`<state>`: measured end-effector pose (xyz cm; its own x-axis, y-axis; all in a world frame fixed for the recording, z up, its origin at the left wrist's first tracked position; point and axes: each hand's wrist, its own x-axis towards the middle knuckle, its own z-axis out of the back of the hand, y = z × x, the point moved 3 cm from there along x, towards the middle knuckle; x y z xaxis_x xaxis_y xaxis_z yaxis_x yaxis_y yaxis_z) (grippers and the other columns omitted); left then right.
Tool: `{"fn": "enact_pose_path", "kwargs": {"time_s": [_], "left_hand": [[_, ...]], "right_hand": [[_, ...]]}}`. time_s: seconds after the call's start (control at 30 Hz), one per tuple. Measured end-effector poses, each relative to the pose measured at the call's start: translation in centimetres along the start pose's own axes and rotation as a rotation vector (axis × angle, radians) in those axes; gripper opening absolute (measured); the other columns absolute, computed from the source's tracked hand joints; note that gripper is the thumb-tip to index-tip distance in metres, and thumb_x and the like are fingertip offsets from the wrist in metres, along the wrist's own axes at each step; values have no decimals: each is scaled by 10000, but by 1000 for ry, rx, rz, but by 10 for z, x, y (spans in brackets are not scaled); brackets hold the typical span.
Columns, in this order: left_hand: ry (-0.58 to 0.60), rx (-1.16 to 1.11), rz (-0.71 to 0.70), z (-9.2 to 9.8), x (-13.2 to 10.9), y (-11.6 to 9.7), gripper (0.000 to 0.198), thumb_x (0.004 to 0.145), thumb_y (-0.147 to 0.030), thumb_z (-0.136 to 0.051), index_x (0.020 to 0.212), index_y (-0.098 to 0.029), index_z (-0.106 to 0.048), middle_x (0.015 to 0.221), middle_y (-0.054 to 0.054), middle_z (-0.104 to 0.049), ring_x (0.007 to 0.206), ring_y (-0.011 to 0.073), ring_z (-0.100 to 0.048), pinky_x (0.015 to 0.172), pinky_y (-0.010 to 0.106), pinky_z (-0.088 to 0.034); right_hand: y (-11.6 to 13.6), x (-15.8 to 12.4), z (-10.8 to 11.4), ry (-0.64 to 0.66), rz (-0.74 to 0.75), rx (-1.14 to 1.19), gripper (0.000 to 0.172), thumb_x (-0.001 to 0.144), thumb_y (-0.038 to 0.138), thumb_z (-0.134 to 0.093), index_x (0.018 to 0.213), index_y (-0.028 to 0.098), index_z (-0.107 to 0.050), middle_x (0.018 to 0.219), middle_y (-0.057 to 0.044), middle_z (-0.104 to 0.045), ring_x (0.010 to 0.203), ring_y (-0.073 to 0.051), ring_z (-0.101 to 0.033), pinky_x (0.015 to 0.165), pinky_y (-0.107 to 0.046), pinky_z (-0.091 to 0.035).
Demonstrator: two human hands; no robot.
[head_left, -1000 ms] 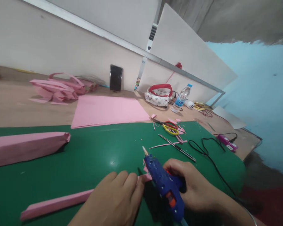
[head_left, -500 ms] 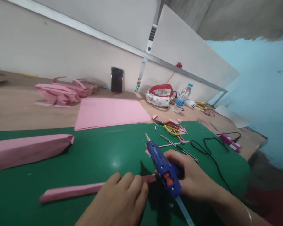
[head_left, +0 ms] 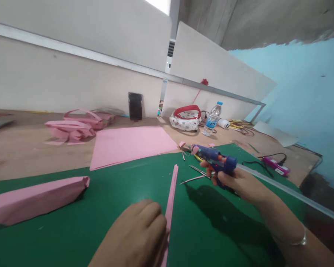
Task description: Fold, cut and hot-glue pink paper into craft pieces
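Observation:
My right hand (head_left: 225, 178) is closed around the grip of a blue hot glue gun (head_left: 215, 159), held above the green mat (head_left: 122, 185) with its nozzle pointing left. A long clear glue stick (head_left: 289, 191) sticks out of the gun's rear. My left hand (head_left: 136, 233) is curled, its fingers closed on a narrow folded pink paper strip (head_left: 171, 200) that points away from me. The fingertips are hidden behind the hand. On the mat's left lies a wider folded pink paper piece (head_left: 39, 198).
Pink sheets (head_left: 133, 142) lie behind the mat, with a pile of pink strips (head_left: 69, 129) to their left. Under the gun are a craft knife (head_left: 197, 170) and partly hidden scissors. A phone (head_left: 135, 106), pouch (head_left: 186, 118), water bottle (head_left: 212, 118) and purple power strip (head_left: 275, 166) stand farther back.
The pink strip has turned from lying crosswise to pointing away from me, still under my left hand. My right hand has lifted the glue gun up and right, swinging its nozzle leftward.

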<state>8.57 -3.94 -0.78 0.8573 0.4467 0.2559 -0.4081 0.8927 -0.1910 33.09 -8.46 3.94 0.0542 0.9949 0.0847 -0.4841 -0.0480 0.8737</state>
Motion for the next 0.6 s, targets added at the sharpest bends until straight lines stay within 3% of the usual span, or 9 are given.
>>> {"fn": "enact_pose_path", "kwargs": {"time_s": [0.1,0.2,0.27,0.4,0.6], "left_hand": [[-7,-73,33,-1,4,8,259,868,-135,-424,923,-229,-659,1011,36,-672,958,206,-594,826,347,-493],[-86,-53,69,-9,0,14,355,880,-233,-446,1213,-247,-568,1288,34,-594,1250,256,-459,1025,447,-416],[-98,-43,89,-14,-5,17,408,885,-295,-448,1286,-259,-515,1353,29,-551,1298,274,-416,1037,486,-414],[-57,-81,113,-12,-8,18,444,882,-316,-435,1323,-302,-474,1394,13,-516,1330,283,-384,1049,532,-395],[113,-67,57,-8,-5,15,615,844,-256,-452,1431,-332,-286,1500,-17,-351,1401,314,-225,1053,642,-304]], "right_hand": [[3,-13,-4,132,-34,-136,377,826,467,-599,1040,158,-627,833,-47,-626,711,-159,-559,611,-250,-463],[9,-30,-10,186,-28,-247,219,843,360,-591,972,187,-630,826,-22,-628,712,-154,-562,616,-245,-457],[13,-40,-15,217,2,-331,153,860,330,-571,915,206,-641,844,-20,-632,724,-157,-572,635,-250,-462],[19,-53,-26,308,25,-431,200,898,364,-512,893,209,-638,856,-34,-625,716,-164,-566,623,-254,-450],[22,-55,-35,410,-24,-379,144,888,312,-524,829,200,-593,826,-4,-592,712,-141,-539,625,-215,-432]]}}
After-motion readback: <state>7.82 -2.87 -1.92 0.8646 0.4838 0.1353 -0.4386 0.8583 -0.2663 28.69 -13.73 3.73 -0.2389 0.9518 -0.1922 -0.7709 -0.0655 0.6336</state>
